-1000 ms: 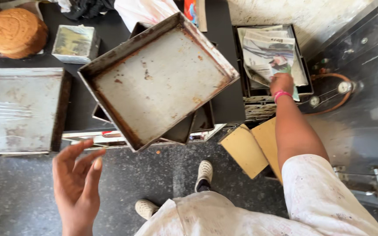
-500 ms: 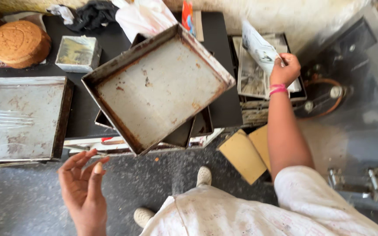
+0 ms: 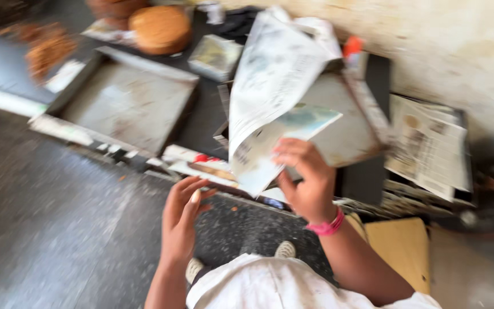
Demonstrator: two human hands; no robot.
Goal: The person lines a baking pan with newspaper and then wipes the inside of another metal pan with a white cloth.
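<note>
From my remote seat the view is blurred, but the layout reads well enough. The biggest thing is the dark speckled floor (image 3: 47,229), with a black low table (image 3: 201,123) set against the pale wall. On the table's left part I see a large flat grey metal baking tray (image 3: 127,106), and a second rusty grey metal tray (image 3: 353,129) sits tilted further right, partly hidden. To the right of that lies a stack of printed newspapers (image 3: 430,151) in a dark box. A round brown cake (image 3: 160,28) rests at the back, beside a small square tin (image 3: 215,56). A yellow board (image 3: 398,246) leans near the person's leg.

I see the folded grey newspaper sheet (image 3: 273,97) held up in front of the tilted tray, its lower corner pinched between the thumb and curled fingers of the right hand (image 3: 307,183), which wears a pink wristband (image 3: 327,226). The left hand (image 3: 181,220) is spread, fingers apart, holding nothing, just below the sheet's bottom edge and near the table front.
</note>
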